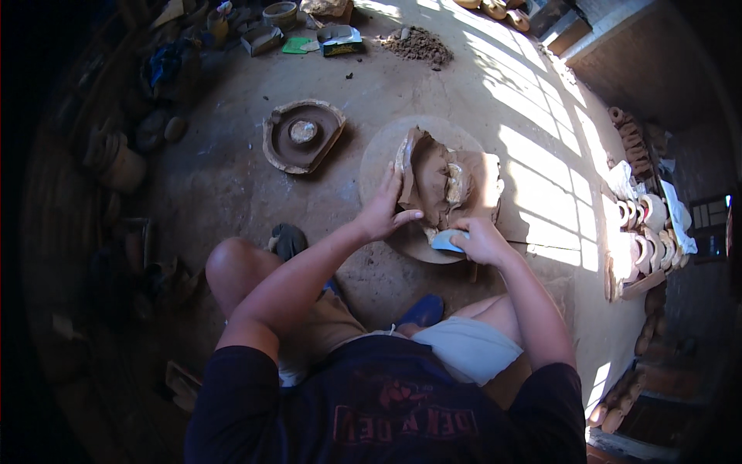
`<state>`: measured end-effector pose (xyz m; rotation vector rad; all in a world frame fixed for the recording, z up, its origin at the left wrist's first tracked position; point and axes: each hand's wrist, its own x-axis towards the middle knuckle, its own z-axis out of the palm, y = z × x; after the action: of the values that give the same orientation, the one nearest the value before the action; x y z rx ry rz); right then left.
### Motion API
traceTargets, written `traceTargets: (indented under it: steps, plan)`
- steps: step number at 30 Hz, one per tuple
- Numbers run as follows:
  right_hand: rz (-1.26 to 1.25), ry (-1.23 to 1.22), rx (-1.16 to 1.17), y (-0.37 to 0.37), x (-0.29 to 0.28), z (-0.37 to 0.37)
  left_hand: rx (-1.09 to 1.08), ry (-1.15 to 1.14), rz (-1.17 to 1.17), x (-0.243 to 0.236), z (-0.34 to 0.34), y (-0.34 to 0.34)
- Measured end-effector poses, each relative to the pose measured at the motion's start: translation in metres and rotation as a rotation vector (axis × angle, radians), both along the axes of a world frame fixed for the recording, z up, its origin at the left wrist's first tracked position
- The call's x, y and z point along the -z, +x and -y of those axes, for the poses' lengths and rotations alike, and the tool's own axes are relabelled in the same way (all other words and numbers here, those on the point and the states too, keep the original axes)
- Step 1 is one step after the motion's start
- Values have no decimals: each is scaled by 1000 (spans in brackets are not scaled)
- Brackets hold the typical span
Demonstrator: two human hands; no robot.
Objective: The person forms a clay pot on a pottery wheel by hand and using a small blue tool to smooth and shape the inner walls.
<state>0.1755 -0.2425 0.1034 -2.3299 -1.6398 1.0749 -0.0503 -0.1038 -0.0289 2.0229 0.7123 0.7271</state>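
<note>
On a round wheel-like board (376,150) in front of me rests a pale plaster mould (487,166) lined with brown clay (425,170), with a lumpy pale piece at its middle. My left hand (386,205) grips the mould's left side, fingers along the outer wall and thumb at the near edge. My right hand (475,240) holds a flat light-blue scraper (448,240) at the mould's near edge. Farther left on the floor lies another broken-edged round mould (331,133) with brown clay around a pale centre knob.
Beyond are boxes (340,40), a clay crumb pile (417,48) and a bowl (280,14). Containers (120,166) crowd the shadowed left. Stacked curved pottery pieces (645,247) line the sunlit right. My knees and a blue sandal (421,309) are below the board.
</note>
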Motion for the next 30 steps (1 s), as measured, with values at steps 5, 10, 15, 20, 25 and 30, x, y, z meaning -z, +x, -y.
traceTargets:
  steps: [5, 10, 15, 20, 25, 30]
  plan:
    - [-261, 122, 512, -2, -20, 22, -79, 12, 59, -43, 1, 13]
    - [-172, 856, 196, -5, 22, -25, -172, -415, 192, -94, -33, 15]
    - [-74, 817, 84, -48, -38, -71, -11, -809, 517, -159, -30, 3]
    - [-429, 867, 221, -84, -70, -86, -3, -984, 601, -147, -35, -21]
    - [-719, 967, 481, -97, -67, -87, 369, -1346, 448, -99, -11, -28]
    - [-316, 1014, 192, -90, -47, -60, 296, -1580, 739, -100, -18, -32]
